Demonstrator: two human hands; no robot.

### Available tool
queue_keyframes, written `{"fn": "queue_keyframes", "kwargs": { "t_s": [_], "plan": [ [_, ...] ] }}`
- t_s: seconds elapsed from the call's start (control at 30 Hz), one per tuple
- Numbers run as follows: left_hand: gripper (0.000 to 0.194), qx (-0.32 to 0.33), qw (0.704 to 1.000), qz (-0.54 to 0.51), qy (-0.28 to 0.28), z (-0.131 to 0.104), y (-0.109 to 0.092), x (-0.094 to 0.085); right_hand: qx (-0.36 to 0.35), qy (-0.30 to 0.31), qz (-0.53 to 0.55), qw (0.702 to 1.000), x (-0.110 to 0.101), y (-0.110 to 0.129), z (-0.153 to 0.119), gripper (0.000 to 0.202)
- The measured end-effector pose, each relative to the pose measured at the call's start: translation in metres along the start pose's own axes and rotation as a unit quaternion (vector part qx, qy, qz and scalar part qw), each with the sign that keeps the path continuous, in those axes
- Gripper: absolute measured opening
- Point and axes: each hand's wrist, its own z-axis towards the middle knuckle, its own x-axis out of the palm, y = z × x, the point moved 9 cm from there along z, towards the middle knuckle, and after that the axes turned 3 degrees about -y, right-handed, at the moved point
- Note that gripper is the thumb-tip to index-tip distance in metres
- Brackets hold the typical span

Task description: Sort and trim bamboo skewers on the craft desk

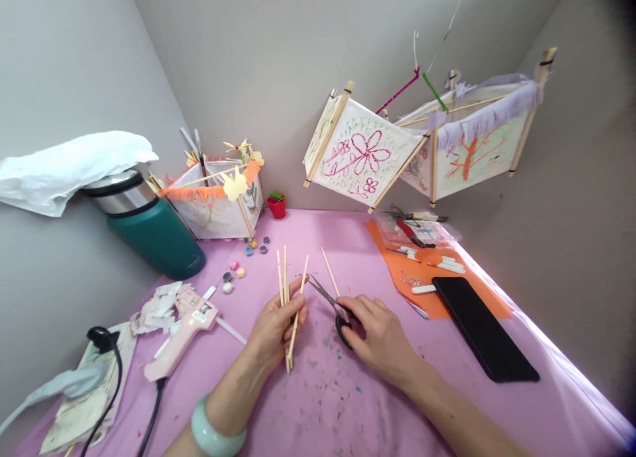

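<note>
Several thin wooden sticks [285, 281] are gripped in my left hand [278, 314], roughly upright, their ends poking out above and below the fingers. One of them leans apart from the rest. In my right hand [377, 334] is a pair of scissors [325, 294] with black handles. My fingers are in or around the handle loops, and the blades point up and left toward the sticks, a little apart from each other. Another wooden stick [330, 270] lies beyond the scissors, its lower end passing behind the handles and my right fingers.
A pink glue gun [181, 338] and a power strip [89, 404] with cords lie left. Behind stand a green bottle [154, 235] and a painted lantern [213, 215]. Painted lanterns [365, 149] hang overhead at right. A black phone [484, 328] lies on orange sheets [392, 258].
</note>
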Motion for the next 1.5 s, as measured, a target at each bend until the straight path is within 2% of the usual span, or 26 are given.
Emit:
{"fn": "queue_keyframes", "kwargs": {
  "t_s": [0.27, 0.57, 0.83, 1.0, 1.23, 1.5],
  "plan": [
    [0.062, 0.019, 0.998, 0.057, -0.022, -0.003, 0.002, 0.005, 0.013, -0.006, 0.021, 1.000, 0.005, 0.009, -0.003, 0.033],
    [0.065, 0.018, 0.998, 0.035, -0.044, -0.004, 0.008, 0.005, 0.036, -0.016, 0.014, 0.999, 0.006, 0.011, -0.008, 0.032],
    [0.068, 0.019, 0.998, 0.029, -0.051, -0.005, 0.012, 0.008, 0.044, -0.013, 0.055, 0.997, 0.010, 0.019, -0.011, 0.029],
    [0.067, 0.022, 0.999, 0.018, -0.041, -0.006, 0.014, 0.012, 0.045, -0.016, 0.065, 0.997, 0.011, 0.024, -0.011, 0.030],
    [0.063, 0.023, 0.998, 0.010, -0.051, -0.005, 0.014, 0.009, 0.048, -0.008, 0.056, 0.997, 0.016, 0.024, -0.010, 0.026],
    [0.059, 0.003, 0.999, -0.001, -0.039, -0.004, 0.019, 0.009, 0.048, 0.000, 0.092, 0.995, 0.021, 0.023, -0.012, 0.026]
  ]
}}
